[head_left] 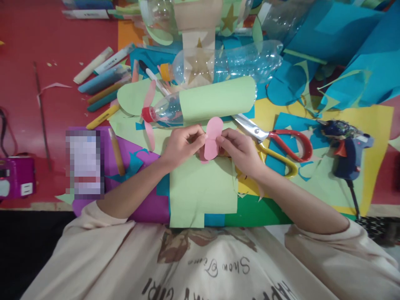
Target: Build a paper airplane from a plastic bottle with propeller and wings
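Note:
A pink paper cutout (213, 132) with rounded ends and a crease across its middle is pinched from both sides. My left hand (185, 143) grips its left edge between thumb and fingertips; my right hand (239, 150) does the same on the right edge. Below them lies a light green paper sheet (203, 191). Just beyond the hands rests a plastic bottle wrapped in light green paper (218, 98), with a red cap (148, 114) and pink paper blades (150, 135) at the cap. Scissors with red and yellow handles (259, 133) lie open beside my right hand.
A glue gun (350, 150) lies at the right, its cord running toward the front edge. A clear bottle with an orange cap (240, 62) lies farther back. Several markers (100, 79) are at the left, near a blurred phone (84, 162). Blue paper (337, 29) covers the back right.

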The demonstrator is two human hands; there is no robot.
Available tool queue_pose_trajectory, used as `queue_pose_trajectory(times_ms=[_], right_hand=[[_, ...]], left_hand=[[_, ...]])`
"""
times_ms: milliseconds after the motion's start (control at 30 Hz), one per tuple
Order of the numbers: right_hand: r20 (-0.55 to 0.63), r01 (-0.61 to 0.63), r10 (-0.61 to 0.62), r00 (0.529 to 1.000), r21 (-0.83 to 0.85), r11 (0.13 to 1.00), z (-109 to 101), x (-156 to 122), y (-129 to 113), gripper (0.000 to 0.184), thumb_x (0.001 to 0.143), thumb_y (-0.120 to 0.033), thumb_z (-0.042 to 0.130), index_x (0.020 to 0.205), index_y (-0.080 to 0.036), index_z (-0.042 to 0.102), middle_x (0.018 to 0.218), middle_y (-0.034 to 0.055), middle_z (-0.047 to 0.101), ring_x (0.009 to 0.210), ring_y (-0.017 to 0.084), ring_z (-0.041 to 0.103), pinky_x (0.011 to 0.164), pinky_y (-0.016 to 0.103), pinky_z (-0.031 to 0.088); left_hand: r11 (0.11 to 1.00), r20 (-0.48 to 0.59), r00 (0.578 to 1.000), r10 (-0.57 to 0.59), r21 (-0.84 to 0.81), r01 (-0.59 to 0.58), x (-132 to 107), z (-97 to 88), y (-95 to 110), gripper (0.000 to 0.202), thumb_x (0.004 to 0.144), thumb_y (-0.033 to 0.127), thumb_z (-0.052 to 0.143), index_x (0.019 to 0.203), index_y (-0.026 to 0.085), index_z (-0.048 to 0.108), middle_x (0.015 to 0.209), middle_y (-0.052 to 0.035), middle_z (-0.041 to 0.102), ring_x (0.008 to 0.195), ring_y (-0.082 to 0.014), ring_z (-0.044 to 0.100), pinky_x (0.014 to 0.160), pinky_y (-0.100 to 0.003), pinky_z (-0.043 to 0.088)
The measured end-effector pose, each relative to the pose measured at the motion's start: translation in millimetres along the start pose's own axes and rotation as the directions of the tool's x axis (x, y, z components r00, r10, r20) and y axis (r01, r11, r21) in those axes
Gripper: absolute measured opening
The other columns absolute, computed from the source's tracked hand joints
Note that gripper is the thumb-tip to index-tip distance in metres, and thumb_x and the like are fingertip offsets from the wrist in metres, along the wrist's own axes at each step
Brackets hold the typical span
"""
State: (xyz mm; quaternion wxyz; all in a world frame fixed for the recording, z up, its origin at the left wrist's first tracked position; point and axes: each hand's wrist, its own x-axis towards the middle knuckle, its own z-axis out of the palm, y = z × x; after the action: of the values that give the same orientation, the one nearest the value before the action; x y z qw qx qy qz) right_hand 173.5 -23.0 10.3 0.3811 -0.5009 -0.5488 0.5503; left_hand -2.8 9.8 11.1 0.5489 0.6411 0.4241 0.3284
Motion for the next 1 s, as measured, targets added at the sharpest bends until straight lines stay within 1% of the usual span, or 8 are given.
queue_pose_trajectory(times_ms=[233,333,433,567,667,800,933,1000], right_hand=[[-0.028,0.006,-0.006,1.000,0.013,1.000,0.9,0.6,-1.7,0.037,0.089,-0.051,0.052,0.069,-0.020,0.051,0.061,-0.0025,0.051,0.056,0.009,0.047,0.053,0.025,0.040],[-0.017,-0.007,0.007,1.000,0.007,1.000,1.2,0.9,-2.5,0.035,0.086,-0.051,0.058,0.071,-0.019,0.053,0.064,-0.0020,0.053,0.058,0.009,0.048,0.053,0.025,0.039],[-0.013,-0.024,0.024,1.000,-0.029,0.999,1.6,0.7,-0.9,0.033,0.081,-0.049,0.064,0.072,-0.019,0.052,0.064,-0.0025,0.052,0.058,0.009,0.044,0.052,0.025,0.036],[-0.004,-0.029,0.029,1.000,-0.044,0.999,1.4,0.2,0.7,0.032,0.084,-0.046,0.061,0.071,-0.019,0.050,0.063,-0.0030,0.049,0.058,0.009,0.044,0.053,0.026,0.035],[0.014,-0.034,0.034,0.999,-0.017,0.999,1.1,0.2,-0.2,0.031,0.084,-0.045,0.061,0.072,-0.019,0.050,0.064,-0.0030,0.050,0.058,0.009,0.045,0.053,0.026,0.036],[0.023,-0.042,0.041,0.999,0.035,0.999,1.7,0.6,-1.1,0.032,0.083,-0.047,0.061,0.073,-0.019,0.051,0.065,-0.0025,0.050,0.059,0.009,0.045,0.053,0.026,0.037],[0.013,-0.039,0.039,0.999,0.013,0.999,2.3,0.4,-0.4,0.033,0.083,-0.048,0.061,0.071,-0.019,0.050,0.063,-0.0031,0.049,0.058,0.009,0.043,0.052,0.026,0.034],[0.003,-0.038,0.038,0.999,-0.005,0.999,2.4,0.0,0.0,0.033,0.084,-0.047,0.061,0.070,-0.019,0.048,0.062,-0.0037,0.046,0.057,0.009,0.041,0.052,0.026,0.033]], left_hand=[[1.000,0.009,1.000,-0.008,-0.014,0.009,-1.0,0.5,1.2,0.032,0.084,0.039,0.058,0.062,0.018,0.049,0.050,0.0043,0.057,0.042,-0.0057,0.053,0.041,-0.015,0.040],[1.000,0.008,1.000,0.005,0.024,-0.005,-1.5,0.2,2.0,0.031,0.084,0.038,0.058,0.062,0.018,0.051,0.050,0.0044,0.057,0.042,-0.0053,0.053,0.042,-0.015,0.040],[0.998,0.033,0.999,0.011,0.058,-0.013,-2.4,-0.1,1.9,0.028,0.085,0.035,0.057,0.063,0.017,0.053,0.051,0.0041,0.060,0.043,-0.0055,0.054,0.044,-0.015,0.042],[0.999,0.062,0.998,-0.011,0.039,0.009,-2.3,0.1,2.0,0.027,0.085,0.034,0.055,0.063,0.018,0.052,0.052,0.0036,0.061,0.044,-0.0062,0.056,0.044,-0.016,0.042],[1.000,0.076,0.997,-0.018,0.024,0.016,-1.2,-0.1,2.8,0.025,0.084,0.032,0.053,0.064,0.018,0.052,0.052,0.0040,0.061,0.046,-0.0064,0.057,0.046,-0.016,0.044],[0.999,0.098,0.995,-0.023,0.037,0.019,-0.3,-1.4,2.9,0.022,0.084,0.031,0.053,0.066,0.018,0.052,0.055,0.0043,0.061,0.049,-0.0069,0.058,0.049,-0.016,0.045],[0.999,0.135,0.991,-0.001,0.054,-0.006,-0.7,-2.9,2.2,0.023,0.084,0.035,0.057,0.068,0.018,0.056,0.061,0.0028,0.063,0.053,-0.0076,0.058,0.052,-0.018,0.046],[0.998,0.139,0.990,-0.004,0.066,-0.005,-0.7,-3.2,2.3,0.025,0.084,0.036,0.058,0.067,0.018,0.055,0.060,0.0033,0.060,0.052,-0.0071,0.056,0.052,-0.018,0.044]])
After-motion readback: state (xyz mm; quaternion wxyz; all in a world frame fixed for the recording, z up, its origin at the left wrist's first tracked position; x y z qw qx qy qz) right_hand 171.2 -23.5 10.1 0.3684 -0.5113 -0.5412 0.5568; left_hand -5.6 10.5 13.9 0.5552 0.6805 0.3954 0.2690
